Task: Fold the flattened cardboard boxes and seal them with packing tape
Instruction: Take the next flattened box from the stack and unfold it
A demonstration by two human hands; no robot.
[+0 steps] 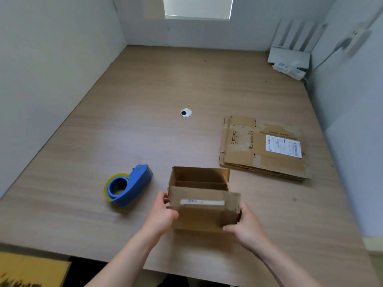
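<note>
Wooden desk (145, 100), left hand (160, 213) and right hand (246, 223) gripping opened cardboard box (204, 200) sides

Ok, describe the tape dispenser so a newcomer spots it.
Start at the wooden table. Left of the open box near its front edge lies the tape dispenser. It is bright blue with a yellowish roll; its neighbours are brown cardboard.

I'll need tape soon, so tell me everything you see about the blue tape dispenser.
The blue tape dispenser looks like moulded plastic: a round hub carries a roll of yellowish clear tape at its near end, a boxy head points away. It seems to lie on its side on the wooden table, left of the cardboard box and apart from it. The left hand and right hand grip that box, not it.
</note>
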